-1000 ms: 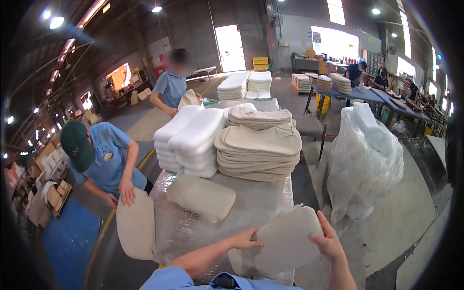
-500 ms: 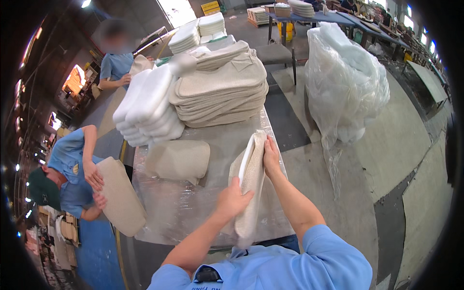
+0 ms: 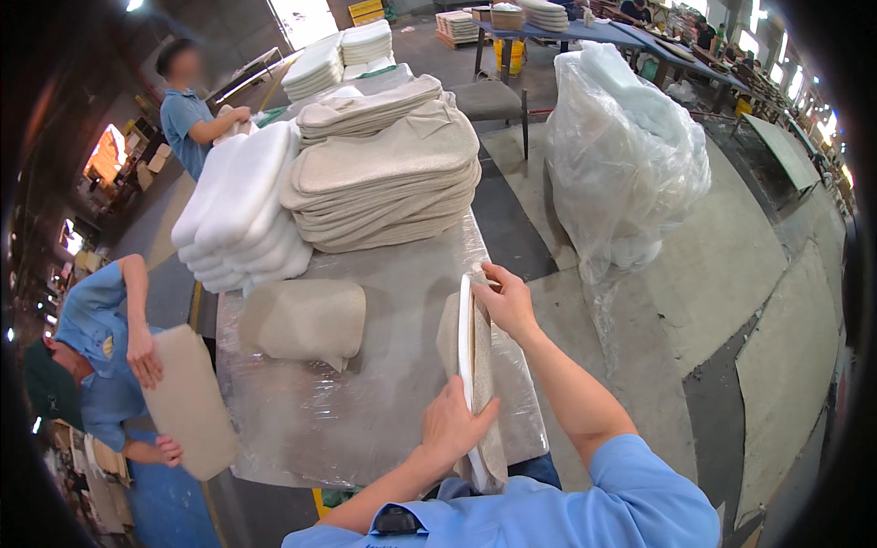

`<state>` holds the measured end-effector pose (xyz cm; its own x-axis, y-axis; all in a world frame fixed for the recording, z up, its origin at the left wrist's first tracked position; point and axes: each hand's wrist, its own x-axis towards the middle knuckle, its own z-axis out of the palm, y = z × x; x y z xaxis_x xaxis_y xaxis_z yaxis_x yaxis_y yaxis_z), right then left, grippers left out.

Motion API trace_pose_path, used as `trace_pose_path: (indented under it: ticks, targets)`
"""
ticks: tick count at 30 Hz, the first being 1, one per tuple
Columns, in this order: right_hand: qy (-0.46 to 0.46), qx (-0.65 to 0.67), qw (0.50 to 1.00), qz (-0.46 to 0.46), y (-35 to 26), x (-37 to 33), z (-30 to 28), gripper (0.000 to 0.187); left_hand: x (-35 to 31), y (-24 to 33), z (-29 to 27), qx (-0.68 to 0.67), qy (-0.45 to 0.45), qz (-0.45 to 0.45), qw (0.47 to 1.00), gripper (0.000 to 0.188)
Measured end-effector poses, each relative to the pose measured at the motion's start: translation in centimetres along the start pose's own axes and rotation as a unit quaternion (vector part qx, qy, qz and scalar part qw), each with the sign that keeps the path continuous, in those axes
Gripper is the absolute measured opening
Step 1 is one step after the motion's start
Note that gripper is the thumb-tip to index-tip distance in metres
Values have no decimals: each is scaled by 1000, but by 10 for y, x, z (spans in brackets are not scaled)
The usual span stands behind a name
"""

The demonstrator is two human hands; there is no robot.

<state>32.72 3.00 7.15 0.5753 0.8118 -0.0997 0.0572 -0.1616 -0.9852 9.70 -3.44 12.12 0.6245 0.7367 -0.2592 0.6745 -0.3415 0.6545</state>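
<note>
Beige fabric-covered foam pad with a white edge (image 3: pixel 473 365): stood on its edge on the plastic-sheeted table (image 3: pixel 384 402), thin side toward me, at about 6 o'clock from the big stacks. My left hand (image 3: pixel 452 429) is clamped on its near end, fingers wrapped over the fabric. My right hand (image 3: pixel 505 300) is pinched on its far end at the top, thumb and fingers closed on the rim.

Flat beige cushion cover (image 3: pixel 306 317): lies on the table at 9 o'clock from the pad, apart from it.

Stack of beige fabric covers (image 3: pixel 388 173): far half of the table, at 12 o'clock from the pad, leaning slightly.

Stack of white foam pads (image 3: pixel 239 212): touching the beige stack on its 9 o'clock side.

Large clear plastic bag stuffed with white material (image 3: pixel 626 155): stands on the floor at 2 o'clock, off the table's edge.

Co-worker in a blue shirt (image 3: pixel 96 347): at 8 o'clock beside the table, both hands on a tan board-shaped pad (image 3: pixel 187 402).

Second person in blue (image 3: pixel 187 110): at 11 o'clock, behind the stacks.
</note>
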Motion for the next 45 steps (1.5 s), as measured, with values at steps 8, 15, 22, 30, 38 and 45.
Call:
trace_pose_path:
  ticks: [8, 15, 22, 30, 38, 45]
  targets:
    - [-24, -178, 982, -52, -28, -11, 7, 59, 13, -32, 9, -60, 63, 109, 990, 87]
    - [-72, -318, 945, -24, -39, 3, 9, 54, 21, -41, 4, -100, 25, 148, 984, 86]
    - [-65, -198, 978, -2, -46, -7, 10, 40, 23, -45, -5, -146, 51, 160, 975, 79]
    - [0, -327, 944, -43, -39, 13, 15, 29, 20, -33, -5, -27, 100, 213, 972, 66]
    - [-94, -28, 990, 101, -25, 28, 7, 27, 137, -36, -27, -193, 239, 166, 937, 34]
    - [-134, -119, 984, -4, -32, 3, 25, 44, 196, -53, -38, -221, 172, 83, 956, 39]
